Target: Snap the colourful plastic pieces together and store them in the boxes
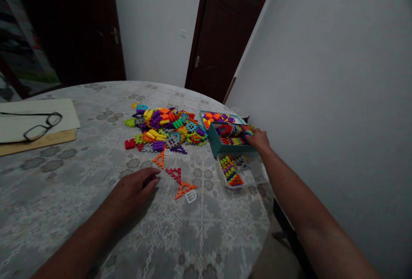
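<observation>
My left hand [137,186] rests on the tablecloth with thumb and forefinger apart, holding nothing. Just beyond its fingertips lie an orange triangular piece [159,160], a red triangular piece [174,174] and another orange one [186,188]. Beside the last is a white window-shaped piece [191,196]. At the right, my right hand [259,139] reaches over the edge of a teal box [216,141] with its fingers closed. Rows of colourful interlocking plastic blocks [233,141] stand in that box. What those fingers grip is too small and partly hidden.
A heap of mixed interlocking blocks [167,126] lies mid-table. Behind the teal box sits its shallow lid [240,119] holding loose blocks; in front, a clear plastic tub [236,184] holds sorted pieces. Eyeglasses [37,132] rest on papers [66,109] at left. A wall [322,77] borders the right.
</observation>
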Motion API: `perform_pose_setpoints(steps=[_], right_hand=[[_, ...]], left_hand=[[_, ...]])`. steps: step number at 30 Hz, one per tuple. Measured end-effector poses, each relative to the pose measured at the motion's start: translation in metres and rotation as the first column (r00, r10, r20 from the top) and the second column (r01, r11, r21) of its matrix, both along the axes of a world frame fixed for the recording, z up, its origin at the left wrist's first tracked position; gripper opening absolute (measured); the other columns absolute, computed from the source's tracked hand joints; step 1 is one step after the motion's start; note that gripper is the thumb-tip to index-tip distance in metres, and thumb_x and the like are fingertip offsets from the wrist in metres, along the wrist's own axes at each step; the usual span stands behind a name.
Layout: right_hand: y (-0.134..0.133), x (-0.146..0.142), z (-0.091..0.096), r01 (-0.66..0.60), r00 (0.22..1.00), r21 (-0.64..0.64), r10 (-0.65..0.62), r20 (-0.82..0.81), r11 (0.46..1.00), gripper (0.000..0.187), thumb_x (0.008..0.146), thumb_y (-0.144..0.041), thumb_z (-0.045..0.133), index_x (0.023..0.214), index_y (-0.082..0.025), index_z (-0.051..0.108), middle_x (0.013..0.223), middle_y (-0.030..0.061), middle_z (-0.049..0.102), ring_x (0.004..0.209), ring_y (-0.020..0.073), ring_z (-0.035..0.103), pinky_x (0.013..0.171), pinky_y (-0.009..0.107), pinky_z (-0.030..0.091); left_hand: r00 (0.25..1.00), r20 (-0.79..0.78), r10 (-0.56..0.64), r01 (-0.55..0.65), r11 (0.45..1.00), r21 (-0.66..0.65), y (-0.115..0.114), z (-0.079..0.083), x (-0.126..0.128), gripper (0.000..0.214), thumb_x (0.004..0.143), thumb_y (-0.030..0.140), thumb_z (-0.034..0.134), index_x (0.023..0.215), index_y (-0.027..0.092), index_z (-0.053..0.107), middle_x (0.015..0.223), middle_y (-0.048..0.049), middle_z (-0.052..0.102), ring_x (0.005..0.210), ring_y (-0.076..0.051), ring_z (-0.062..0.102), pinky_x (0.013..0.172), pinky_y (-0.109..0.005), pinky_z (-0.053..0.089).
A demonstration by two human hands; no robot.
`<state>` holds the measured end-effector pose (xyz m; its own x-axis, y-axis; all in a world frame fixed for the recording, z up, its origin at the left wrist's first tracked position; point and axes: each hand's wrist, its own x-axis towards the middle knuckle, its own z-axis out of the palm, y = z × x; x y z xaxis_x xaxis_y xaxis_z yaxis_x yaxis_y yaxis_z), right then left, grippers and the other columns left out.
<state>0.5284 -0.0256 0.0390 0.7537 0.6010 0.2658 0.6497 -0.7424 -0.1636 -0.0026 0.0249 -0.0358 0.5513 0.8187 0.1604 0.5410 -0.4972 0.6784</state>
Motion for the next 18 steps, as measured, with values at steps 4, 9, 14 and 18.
perform_pose_setpoints(steps=[4,9,14,18], right_hand=[[-0.005,0.005,-0.002,0.001,1.0,0.046,-0.002,0.022,0.999,0.055,0.097,-0.04,0.07,0.141,-0.008,0.07,0.133,0.0259,0.069,0.119,0.0314,0.071,0.102,0.036,0.054],[-0.01,0.011,-0.003,-0.003,0.999,0.068,0.001,0.035,0.998,0.044,0.097,-0.039,0.069,0.131,-0.011,0.075,0.126,0.0214,0.075,0.116,0.0297,0.071,0.096,0.032,0.052],[-0.011,0.013,0.0,-0.026,0.999,0.059,0.024,0.023,0.998,0.031,0.097,-0.037,0.068,0.115,-0.015,0.079,0.111,0.0145,0.081,0.101,0.0254,0.073,0.081,0.028,0.048],[-0.016,0.019,0.012,-0.028,0.999,0.044,0.027,0.026,0.999,0.037,0.104,-0.038,0.054,0.109,-0.014,0.081,0.11,0.0164,0.082,0.091,0.0232,0.072,0.071,0.028,0.043]], left_hand=[[1.0,-0.004,-0.007,0.007,1.0,-0.006,0.0,0.001,0.001,0.049,0.096,0.059,0.057,0.121,0.024,0.081,0.113,-0.0106,0.086,0.1,-0.033,0.08,0.095,-0.043,0.062],[1.0,-0.021,0.001,-0.002,0.999,-0.037,0.001,0.0,0.002,0.053,0.094,0.061,0.057,0.122,0.022,0.081,0.118,-0.0123,0.085,0.104,-0.034,0.079,0.098,-0.043,0.061],[0.999,-0.03,-0.015,0.014,0.999,-0.035,0.002,-0.002,0.001,0.053,0.096,0.06,0.055,0.123,0.022,0.08,0.116,-0.0131,0.085,0.102,-0.033,0.079,0.096,-0.045,0.061],[1.0,-0.026,-0.015,0.014,1.0,-0.028,0.003,-0.004,0.0,0.051,0.098,0.059,0.055,0.124,0.023,0.079,0.117,-0.0127,0.084,0.102,-0.033,0.079,0.096,-0.045,0.061]])
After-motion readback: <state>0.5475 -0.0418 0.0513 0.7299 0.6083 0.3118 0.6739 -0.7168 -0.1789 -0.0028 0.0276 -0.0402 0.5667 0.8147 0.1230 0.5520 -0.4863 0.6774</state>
